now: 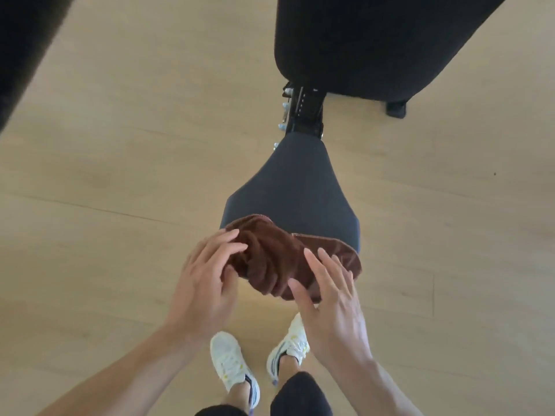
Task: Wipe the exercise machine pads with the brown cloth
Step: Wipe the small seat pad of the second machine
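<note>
Pads on this exercise machine are what need wiping, and the big black padded backrest (pixel 375 40) is the largest thing in view, sitting at the far end beyond the dark grey tapered seat pad (pixel 289 187), joined to it by a black metal adjustment bracket (pixel 303 111) with a row of holes. I'll use the seat pad as the reference for everything. All around and under it is light wooden plank flooring (pixel 120 145), and there's another dark blurry shape off at the far left of it that I can't identify. Bunched up on the near edge of the seat pad, hanging partly over it, is the crumpled brown terry cloth (pixel 279 262), so it's right where wiping would start. My guess is it's being gathered into a wad so it gives a decent wiping surface. The left hand (pixel 204 280) is at the near-left corner of the seat pad, fingers curled onto the cloth's left side and seeming to grip the folds, thumb tucked under. The right hand (pixel 327 298) is at the near-right corner, fingers straight and slightly spread, lying on the cloth, not clutching it. Nearer than the seat pad, a pair of white sneakers (pixel 231 361) stands on the floor, squared up to it.
</note>
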Available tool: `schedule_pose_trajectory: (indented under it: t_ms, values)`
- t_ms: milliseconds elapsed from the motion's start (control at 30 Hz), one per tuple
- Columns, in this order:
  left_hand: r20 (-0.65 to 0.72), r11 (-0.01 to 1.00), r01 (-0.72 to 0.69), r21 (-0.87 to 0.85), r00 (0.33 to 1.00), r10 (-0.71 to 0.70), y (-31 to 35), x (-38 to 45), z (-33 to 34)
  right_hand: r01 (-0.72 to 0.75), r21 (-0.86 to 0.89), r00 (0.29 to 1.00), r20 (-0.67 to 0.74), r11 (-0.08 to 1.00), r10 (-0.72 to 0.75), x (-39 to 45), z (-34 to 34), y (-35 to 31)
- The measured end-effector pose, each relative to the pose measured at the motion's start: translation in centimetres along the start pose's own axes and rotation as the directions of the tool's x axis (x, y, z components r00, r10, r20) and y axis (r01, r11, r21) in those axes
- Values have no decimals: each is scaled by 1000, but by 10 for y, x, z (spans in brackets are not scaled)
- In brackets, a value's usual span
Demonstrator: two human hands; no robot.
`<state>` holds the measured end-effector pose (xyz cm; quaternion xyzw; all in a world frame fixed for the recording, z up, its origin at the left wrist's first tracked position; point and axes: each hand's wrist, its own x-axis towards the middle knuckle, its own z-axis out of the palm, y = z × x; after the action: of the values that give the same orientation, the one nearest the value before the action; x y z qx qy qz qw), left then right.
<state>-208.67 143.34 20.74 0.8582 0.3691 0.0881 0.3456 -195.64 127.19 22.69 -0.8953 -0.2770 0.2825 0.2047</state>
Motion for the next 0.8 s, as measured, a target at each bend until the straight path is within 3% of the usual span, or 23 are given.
schedule_pose_trajectory:
  t_ms: [100,300,467,600,700,800]
  values:
    - [44,997,-71,26,997,69,-10,21,29,32,-189,999,-10,981,-34,34,51,18]
    - [86,982,-184,28,980,181,0,79,55,187,-243,966,-128,952,-223,43,68,35]
    - [-153,1000,-6,-12,988,4,0,72,63,245,-291,958,-73,925,-277,58,73,25]
    - [-283,956,163,-244,931,-231,-10,33,57,320,-293,941,-14,901,-339,77,71,10]
    - [-293,968,170,-186,930,-220,-18,18,64,364,-263,929,28,893,-370,103,68,-8]
    - [-194,973,221,-58,954,-228,-14,41,71,411,-208,911,74,888,-405,134,61,-21]
